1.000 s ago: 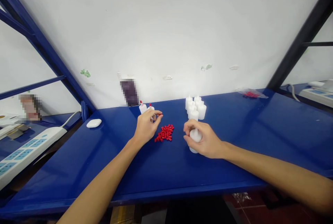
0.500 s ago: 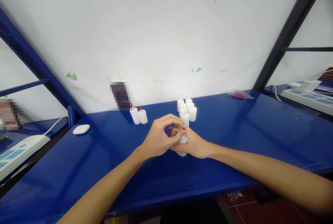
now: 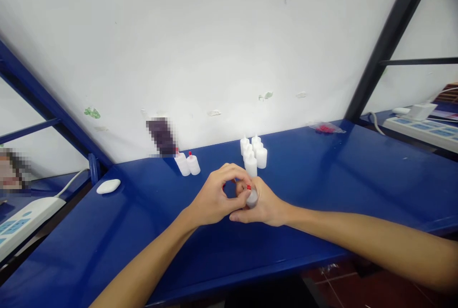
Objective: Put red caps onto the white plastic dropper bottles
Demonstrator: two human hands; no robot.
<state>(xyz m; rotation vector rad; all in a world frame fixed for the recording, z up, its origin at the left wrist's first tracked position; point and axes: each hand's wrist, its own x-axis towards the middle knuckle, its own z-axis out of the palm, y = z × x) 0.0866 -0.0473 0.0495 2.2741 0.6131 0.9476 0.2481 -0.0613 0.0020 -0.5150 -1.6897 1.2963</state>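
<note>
Near the middle of the blue table, my right hand [image 3: 266, 204] is wrapped round a small white plastic bottle [image 3: 252, 198]. My left hand [image 3: 220, 195] pinches the red cap [image 3: 248, 187] on top of that bottle between thumb and forefinger. A bit of something red [image 3: 223, 187] shows against the left palm, mostly hidden by the fingers. Just beyond the hands stands a cluster of several white bottles [image 3: 251, 166] without red caps. Farther left, two white bottles [image 3: 193, 164] with red caps stand side by side.
A clear bag of red caps [image 3: 325, 128] lies at the back right. A white rounded object [image 3: 108, 186] rests at the left edge, by a white power strip [image 3: 21, 217]. A blurred dark object [image 3: 161, 137] leans on the wall behind the capped bottles.
The view has shifted slightly. The held bottle has tipped so its top faces me more, and my right thumb has moved away from its side. The left pinch on the cap continues.
</note>
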